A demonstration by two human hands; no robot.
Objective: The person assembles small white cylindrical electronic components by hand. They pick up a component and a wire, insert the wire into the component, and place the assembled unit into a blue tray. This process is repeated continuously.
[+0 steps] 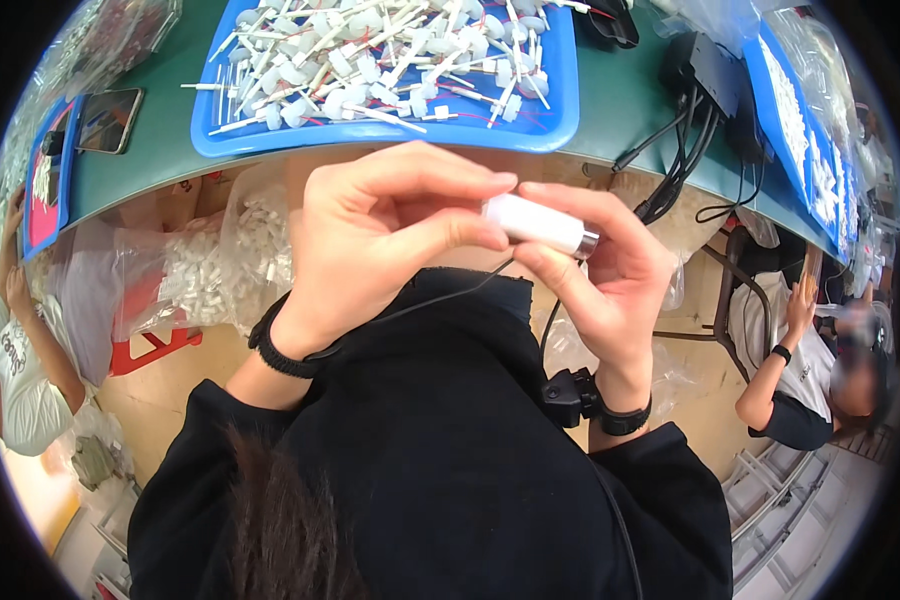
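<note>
A small white cylinder with a silver metal end point(535, 224) is held between my two hands, above my lap and just in front of the table edge. My left hand point(390, 215) pinches its left end between thumb and fingertips. On the other side, my right hand point(605, 260) grips it near the metal end with thumb and index finger. Beyond my hands, a blue tray point(385, 140) on the table is heaped with white parts point(370, 65) that have thin white sticks, round translucent pieces and fine red wires.
A phone point(109, 121) lies at the table's left. Black cables point(685, 150) hang over the edge at right, near more blue trays point(780, 110). Below stand clear bags of white pieces point(210, 265) and a red stool point(155, 345). Other people point(35, 375) sit on both sides.
</note>
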